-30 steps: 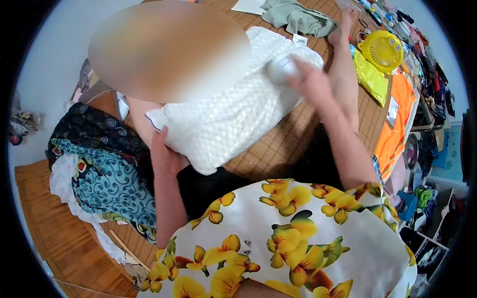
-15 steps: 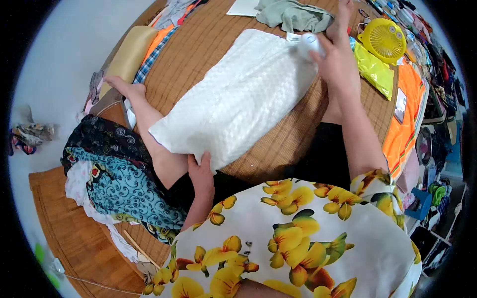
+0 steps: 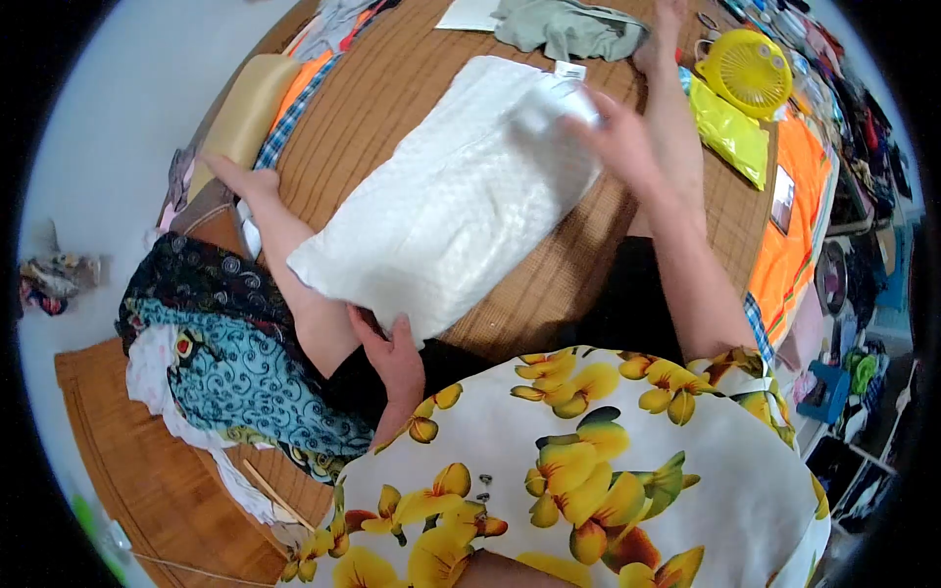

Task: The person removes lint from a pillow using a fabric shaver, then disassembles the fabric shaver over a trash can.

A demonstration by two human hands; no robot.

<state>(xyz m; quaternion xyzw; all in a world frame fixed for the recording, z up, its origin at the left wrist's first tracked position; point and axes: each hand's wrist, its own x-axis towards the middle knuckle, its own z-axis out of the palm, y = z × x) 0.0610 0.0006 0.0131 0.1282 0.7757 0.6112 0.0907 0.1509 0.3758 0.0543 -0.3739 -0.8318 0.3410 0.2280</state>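
- The white, textured, rectangular fabric piece (image 3: 441,206) lies on the brown woven mat (image 3: 382,127).
- The right hand (image 3: 622,147) is closed around a small, white, rounded object (image 3: 554,106), which is blurred, over the far end of the fabric; I cannot tell if they touch.
- The left hand (image 3: 392,358) is at the near edge of the fabric, thumb and fingers apart; whether it grips, I cannot tell.
- The round yellow plastic fan (image 3: 747,73) is just beside the shiny yellow plastic packet (image 3: 727,132).
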